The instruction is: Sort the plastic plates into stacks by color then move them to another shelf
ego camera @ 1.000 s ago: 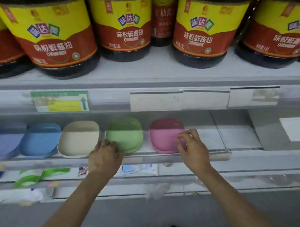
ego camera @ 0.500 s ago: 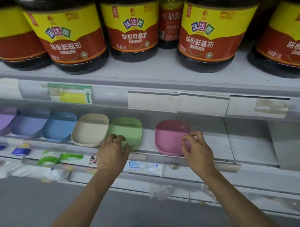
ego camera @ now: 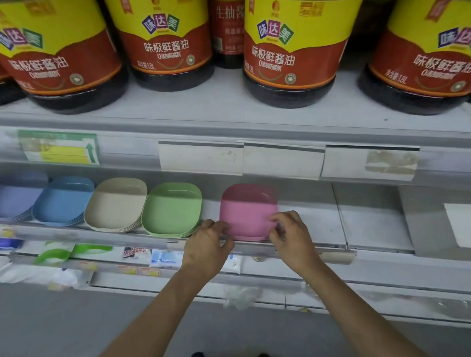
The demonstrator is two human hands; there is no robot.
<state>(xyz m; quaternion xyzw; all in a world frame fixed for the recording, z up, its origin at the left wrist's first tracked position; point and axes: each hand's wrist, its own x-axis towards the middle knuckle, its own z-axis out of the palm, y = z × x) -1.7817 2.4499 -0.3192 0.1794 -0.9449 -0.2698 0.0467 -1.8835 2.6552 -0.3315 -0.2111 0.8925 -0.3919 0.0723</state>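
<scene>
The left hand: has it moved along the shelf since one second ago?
Yes. The left hand went right, from the green plates to the left edge of the pink plates.

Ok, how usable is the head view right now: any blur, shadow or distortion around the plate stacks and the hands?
Head view: wide-angle bend curves the grey shelf edge; the upper shelf shades the back of the pink plastic plate stack; the lavender plate stack at far left is soft; the left hand and right hand are reasonably sharp; the big soy sauce bottles read clearly.
</scene>
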